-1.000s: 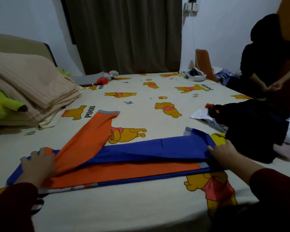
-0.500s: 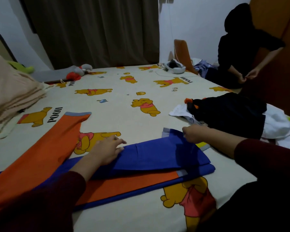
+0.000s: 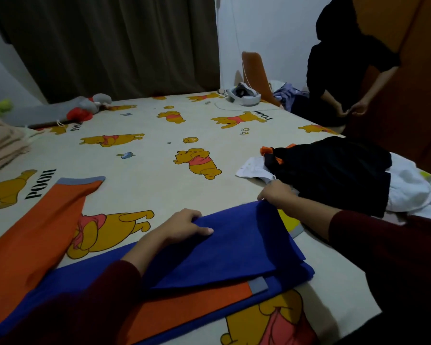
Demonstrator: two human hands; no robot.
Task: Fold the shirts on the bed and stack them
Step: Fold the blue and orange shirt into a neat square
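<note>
Where sleeves cover wrists, shirt (image 3: 234, 247) half-seen.

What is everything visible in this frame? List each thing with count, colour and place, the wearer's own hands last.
Shirt: one, blue and orange, near edge of bed, partly folded.
Orange sleeve: one, grey cuff, spread out to the left.
Clothes pile: one, black on white, right side of bed.
Bedsheet: one, cream with yellow bear print.
Folded blanket: one, beige, far left.
Plush toy: one, grey and red, far side.
Headset: one, white, far corner.
Curtain: one, brown, behind the bed.
Other person: one, in black, far right.
Left hand: on blue fold, thumb over it.
Right hand: pinching fold's far corner.
</note>
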